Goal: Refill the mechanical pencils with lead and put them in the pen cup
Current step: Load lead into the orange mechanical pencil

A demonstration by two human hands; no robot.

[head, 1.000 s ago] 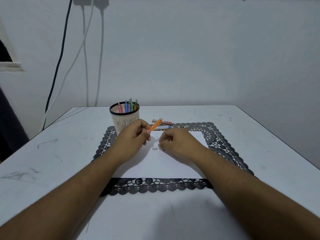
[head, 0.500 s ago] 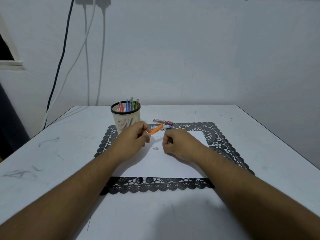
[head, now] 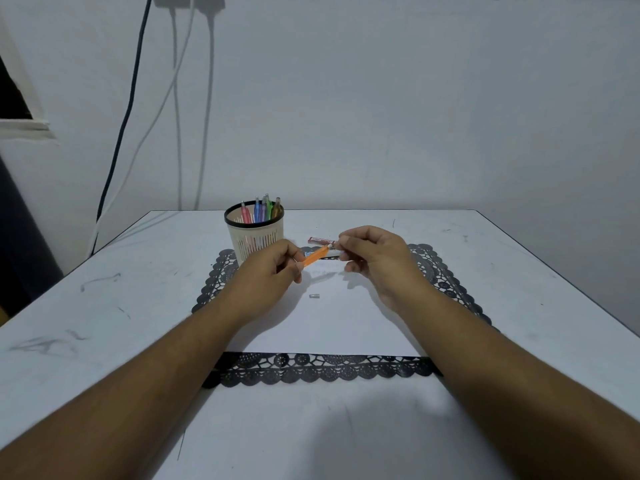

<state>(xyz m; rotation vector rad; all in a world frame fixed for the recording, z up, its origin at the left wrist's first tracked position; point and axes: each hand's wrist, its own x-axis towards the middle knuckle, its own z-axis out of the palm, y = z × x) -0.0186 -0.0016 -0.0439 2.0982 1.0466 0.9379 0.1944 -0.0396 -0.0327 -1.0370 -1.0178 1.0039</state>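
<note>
Meanwhile, the right hand [head: 375, 259] had lifted off the white sheet [head: 332, 317] and come to the upper end of the orange pencil [head: 316, 255], which the left hand [head: 273, 268] gripped at its lower end, just at four o'clock from the pen cup [head: 255, 230]; that looked like lead going in or the end piece being refitted. Right fingertips seemed pinched there, though anything between them was too small to see, and a small cap [head: 314, 296] lay at six o'clock below the pencil.
</note>
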